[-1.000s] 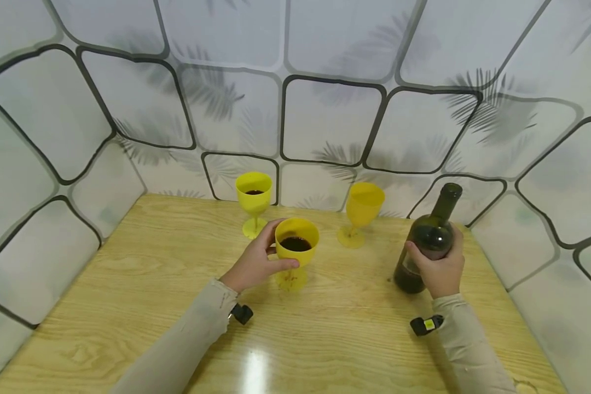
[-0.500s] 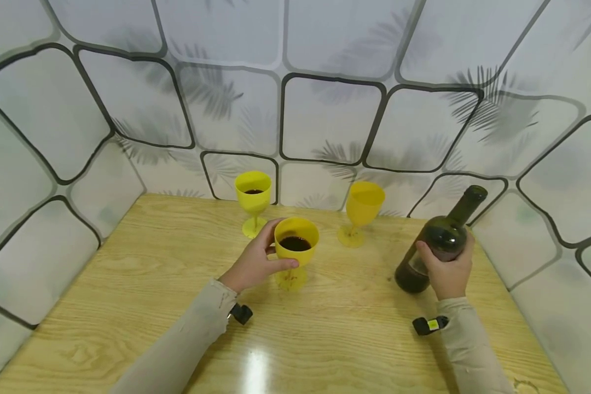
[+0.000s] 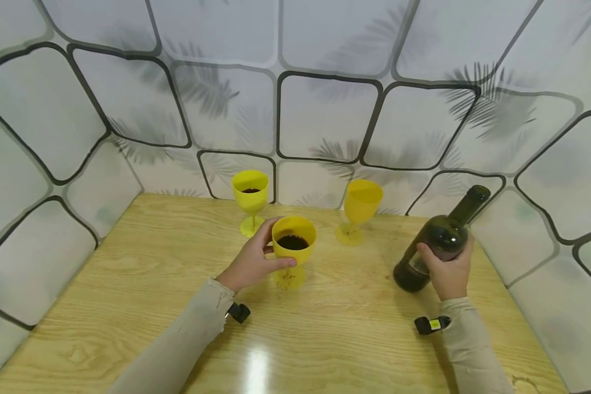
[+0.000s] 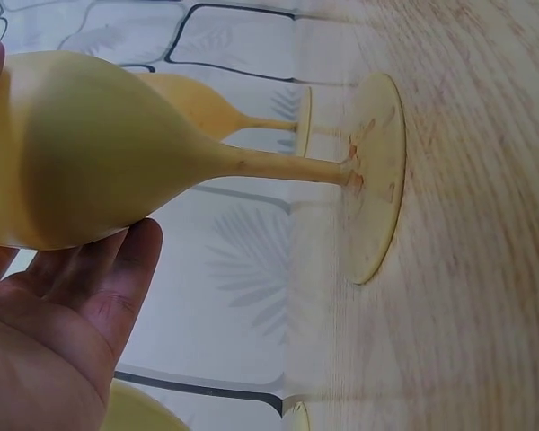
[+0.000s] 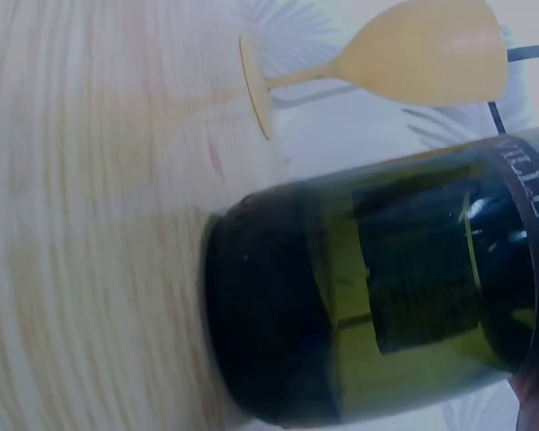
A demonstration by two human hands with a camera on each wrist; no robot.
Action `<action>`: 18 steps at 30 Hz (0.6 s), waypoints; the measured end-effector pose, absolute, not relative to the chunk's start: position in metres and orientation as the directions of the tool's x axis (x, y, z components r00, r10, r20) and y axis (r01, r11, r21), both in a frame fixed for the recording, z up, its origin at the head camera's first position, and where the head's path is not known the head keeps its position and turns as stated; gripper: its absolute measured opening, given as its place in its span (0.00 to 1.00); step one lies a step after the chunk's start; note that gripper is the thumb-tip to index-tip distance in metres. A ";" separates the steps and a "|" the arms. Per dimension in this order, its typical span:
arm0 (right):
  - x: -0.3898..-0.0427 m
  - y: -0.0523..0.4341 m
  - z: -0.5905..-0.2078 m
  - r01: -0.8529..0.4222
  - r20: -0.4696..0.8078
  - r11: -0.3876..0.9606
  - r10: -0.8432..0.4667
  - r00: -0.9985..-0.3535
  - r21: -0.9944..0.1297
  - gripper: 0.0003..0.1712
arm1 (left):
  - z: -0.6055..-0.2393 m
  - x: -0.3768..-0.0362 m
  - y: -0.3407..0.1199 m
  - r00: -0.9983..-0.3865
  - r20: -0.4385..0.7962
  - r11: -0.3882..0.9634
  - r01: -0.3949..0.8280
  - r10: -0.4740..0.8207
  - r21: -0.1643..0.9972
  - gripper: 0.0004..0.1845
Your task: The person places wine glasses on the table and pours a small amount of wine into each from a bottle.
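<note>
My left hand (image 3: 253, 260) holds a yellow wine goblet (image 3: 294, 239) by the bowl, thumb in front and fingers on the far side. Dark liquid fills part of it. The left wrist view has its stem and round foot (image 4: 377, 180) upright on the table, with reddish spots around the stem's base. Over on the right, my right hand (image 3: 450, 271) grips a dark green wine bottle (image 3: 435, 235) around its body. The bottle leans to the right, its neck pointing up and away. Whether its base touches the table is hard to tell.
Behind the held goblet stands a brighter yellow goblet (image 3: 250, 192) with dark liquid in it. An orange-yellow goblet (image 3: 361, 202) stands near the wall (image 3: 327, 120), between the hands; no liquid shows in it. The wooden table (image 3: 335, 345) meets patterned walls on three sides.
The bottle has tipped from nearly upright to a clear rightward lean, and my right hand shifted slightly right with it. My left hand keeps its hold on the goblet.
</note>
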State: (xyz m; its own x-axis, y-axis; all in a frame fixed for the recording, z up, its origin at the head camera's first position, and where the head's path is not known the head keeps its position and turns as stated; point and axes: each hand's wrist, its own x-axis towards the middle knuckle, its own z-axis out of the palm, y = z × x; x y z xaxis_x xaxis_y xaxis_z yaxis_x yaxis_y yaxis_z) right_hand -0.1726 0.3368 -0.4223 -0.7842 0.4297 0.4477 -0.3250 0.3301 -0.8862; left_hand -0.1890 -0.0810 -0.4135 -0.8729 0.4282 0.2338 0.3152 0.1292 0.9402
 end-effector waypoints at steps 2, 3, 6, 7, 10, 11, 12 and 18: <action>-0.171 0.340 -0.421 -0.303 0.443 0.363 0.410 -0.797 -0.881 0.48 | -0.413 -0.189 -0.080 -0.868 0.238 0.122 0.319 0.435 0.940 0.44; -0.169 0.341 -0.421 -0.293 0.439 0.374 0.400 -0.805 -0.880 0.48 | -0.413 -0.190 -0.079 -0.865 0.242 0.116 0.322 0.439 0.940 0.44; -0.167 0.346 -0.419 -0.255 0.423 0.421 0.373 -0.826 -0.870 0.48 | -0.414 -0.190 -0.078 -0.864 0.240 0.104 0.315 0.444 0.943 0.44; -0.167 0.347 -0.418 -0.243 0.416 0.433 0.368 -0.832 -0.868 0.48 | -0.414 -0.190 -0.078 -0.866 0.237 0.103 0.311 0.441 0.945 0.45; -0.168 0.348 -0.418 -0.225 0.411 0.458 0.359 -0.838 -0.860 0.46 | -0.413 -0.189 -0.079 -0.882 0.219 0.121 0.293 0.418 0.948 0.45; -0.168 0.348 -0.418 -0.224 0.413 0.463 0.360 -0.836 -0.857 0.45 | -0.412 -0.189 -0.079 -0.886 0.216 0.130 0.291 0.410 0.948 0.45; -0.168 0.348 -0.418 -0.218 0.416 0.474 0.366 -0.832 -0.853 0.43 | -0.412 -0.190 -0.079 -0.889 0.210 0.138 0.287 0.406 0.948 0.45; -0.170 0.345 -0.420 -0.219 0.424 0.473 0.387 -0.819 -0.853 0.38 | -0.409 -0.199 -0.073 -0.887 0.201 0.158 0.288 0.415 0.944 0.45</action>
State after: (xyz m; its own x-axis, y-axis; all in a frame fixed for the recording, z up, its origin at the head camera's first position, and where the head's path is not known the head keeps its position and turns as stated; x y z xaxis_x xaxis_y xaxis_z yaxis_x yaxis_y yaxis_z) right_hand -0.1701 0.3454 -0.4199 -0.8186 0.3871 0.4243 -0.2186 0.4731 -0.8534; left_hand -0.1994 -0.0732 -0.4088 -0.8871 0.4153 0.2012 0.2883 0.1583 0.9444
